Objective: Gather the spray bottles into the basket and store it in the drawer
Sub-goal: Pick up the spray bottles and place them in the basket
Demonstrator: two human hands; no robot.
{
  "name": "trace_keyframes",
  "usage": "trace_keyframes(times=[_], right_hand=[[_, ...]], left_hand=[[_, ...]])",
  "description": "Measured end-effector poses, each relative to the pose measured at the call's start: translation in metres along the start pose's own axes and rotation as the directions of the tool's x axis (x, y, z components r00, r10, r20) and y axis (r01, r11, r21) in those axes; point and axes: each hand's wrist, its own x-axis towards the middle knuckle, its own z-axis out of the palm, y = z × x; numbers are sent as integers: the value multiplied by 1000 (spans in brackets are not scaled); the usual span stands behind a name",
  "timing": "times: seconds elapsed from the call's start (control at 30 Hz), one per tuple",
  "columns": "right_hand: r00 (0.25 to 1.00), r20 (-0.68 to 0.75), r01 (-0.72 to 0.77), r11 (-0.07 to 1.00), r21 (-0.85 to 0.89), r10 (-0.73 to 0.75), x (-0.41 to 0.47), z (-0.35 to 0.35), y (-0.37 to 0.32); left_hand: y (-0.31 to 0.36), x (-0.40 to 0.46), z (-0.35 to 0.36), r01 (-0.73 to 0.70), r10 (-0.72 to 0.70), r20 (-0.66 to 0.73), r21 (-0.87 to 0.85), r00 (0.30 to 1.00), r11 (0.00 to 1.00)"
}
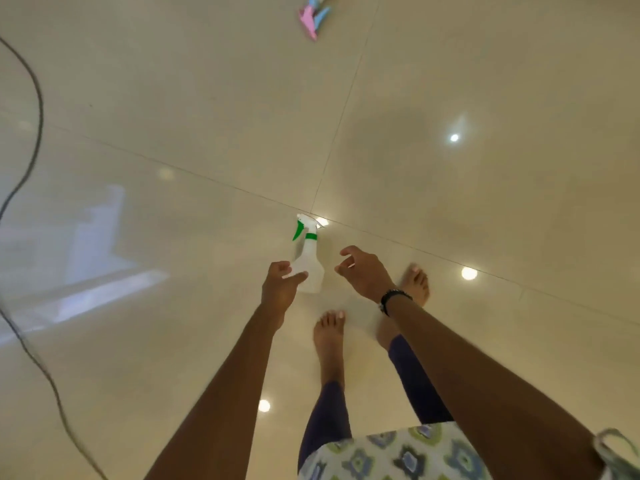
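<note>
One dark cable point(33, 109) curves along the left edge of the glossy tiled floor point(207, 98), wide open elsewhere. The left hand point(280, 285) grips the white spray bottle point(309, 268), green trigger forward. The right hand point(363, 273) hovers beside it, fingers loosely curled, holding nothing. Pink and blue spray bottles point(313, 15) lie far ahead.

1. The left hand point(281, 283) pinches a translucent white plastic spray bottle with a green trigger point(309, 265) above the glossy beige tiled floor point(485, 81).
2. The right hand point(364, 271), fingers loosely curled, hovers just beside the bottle, holding nothing.
3. Pink and blue spray bottles point(313, 16) lie far ahead.
4. A dark cable point(34, 109) curves along the left edge.
</note>
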Motion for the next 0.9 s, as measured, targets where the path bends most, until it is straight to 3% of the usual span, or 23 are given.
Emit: trace_keyframes(times=[0.17,0.33,0.5,0.7,0.9], right_hand=[[992,-29,-116,987,112,120,88,65,27],[985,-76,-138,973,184,154,148,115,36],[975,-82,-178,944,279,208,166,139,40],[989,-71,-95,933,348,128,125,108,26],[997,-36,81,854,514,-72,46,9,-13]], left_hand=[[-57,81,3,100,-98,97,-12,990,995],[-87,135,7,120,-100,138,-143,985,982],[-93,147,15,127,-96,184,-160,978,979],[-67,112,20,101,-87,212,-57,973,993],[13,38,27,-10,2,318,24,948,1000]])
